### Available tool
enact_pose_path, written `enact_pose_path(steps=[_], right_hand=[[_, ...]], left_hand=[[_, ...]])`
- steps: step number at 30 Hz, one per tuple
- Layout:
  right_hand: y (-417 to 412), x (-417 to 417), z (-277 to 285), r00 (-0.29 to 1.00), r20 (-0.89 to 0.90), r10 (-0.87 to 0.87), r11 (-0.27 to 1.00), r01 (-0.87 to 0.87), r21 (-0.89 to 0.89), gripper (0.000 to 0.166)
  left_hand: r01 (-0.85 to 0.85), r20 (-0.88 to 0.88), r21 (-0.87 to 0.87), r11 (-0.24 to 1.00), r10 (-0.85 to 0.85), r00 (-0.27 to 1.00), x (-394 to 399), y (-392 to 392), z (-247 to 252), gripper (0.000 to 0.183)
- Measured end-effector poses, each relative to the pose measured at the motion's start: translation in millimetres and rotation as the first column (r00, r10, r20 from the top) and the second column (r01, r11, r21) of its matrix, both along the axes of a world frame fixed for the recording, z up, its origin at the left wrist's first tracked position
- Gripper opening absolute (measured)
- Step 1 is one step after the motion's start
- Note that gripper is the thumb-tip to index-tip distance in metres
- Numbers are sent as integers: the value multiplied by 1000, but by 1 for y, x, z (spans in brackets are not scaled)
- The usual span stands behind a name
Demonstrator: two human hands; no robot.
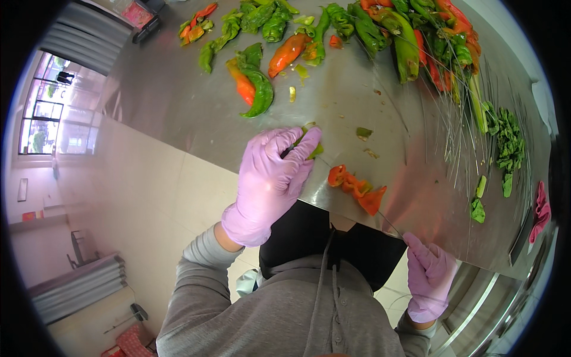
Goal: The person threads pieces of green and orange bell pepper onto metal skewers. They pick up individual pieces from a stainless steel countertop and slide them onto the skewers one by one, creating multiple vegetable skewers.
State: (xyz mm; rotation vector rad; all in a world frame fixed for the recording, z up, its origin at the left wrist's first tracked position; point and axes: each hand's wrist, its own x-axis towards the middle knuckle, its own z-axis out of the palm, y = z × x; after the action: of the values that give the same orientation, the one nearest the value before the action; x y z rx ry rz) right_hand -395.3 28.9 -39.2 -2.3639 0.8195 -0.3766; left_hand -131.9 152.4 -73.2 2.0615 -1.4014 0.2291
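Observation:
A thin metal skewer [390, 223] runs slantwise over the front edge of a stainless steel table [178, 102]. Orange-red pepper pieces [357, 185] are threaded along its middle. My right hand [430, 272], in a pink glove, grips the skewer's lower right end. At its other end my left hand [276, 172], gloved the same way, has its fingers closed around a green pepper piece [316, 151]. Those fingers partly hide the piece, so I cannot tell whether the skewer's tip is in it.
Whole and torn green and red peppers [406, 49] lie across the table's far side. Many bare skewers [459, 138] fan out at the right, beside skewered green pieces [511, 140]. A pink cloth [540, 212] rests at the right edge. One curved green pepper [258, 89] lies beyond my left hand.

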Motion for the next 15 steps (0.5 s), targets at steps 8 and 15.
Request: enact_pose_path(steps=[8,15], right_hand=[[25,-2,-14,994,72,-85,988,75,133,38],[25,2,-12,1000,14,18,997,-19,75,39]], left_hand=[[7,-9,-60,998,-8,1000,0,0,-3,44],[20,6,-41,999,-20,1000,1,2,-3,45]])
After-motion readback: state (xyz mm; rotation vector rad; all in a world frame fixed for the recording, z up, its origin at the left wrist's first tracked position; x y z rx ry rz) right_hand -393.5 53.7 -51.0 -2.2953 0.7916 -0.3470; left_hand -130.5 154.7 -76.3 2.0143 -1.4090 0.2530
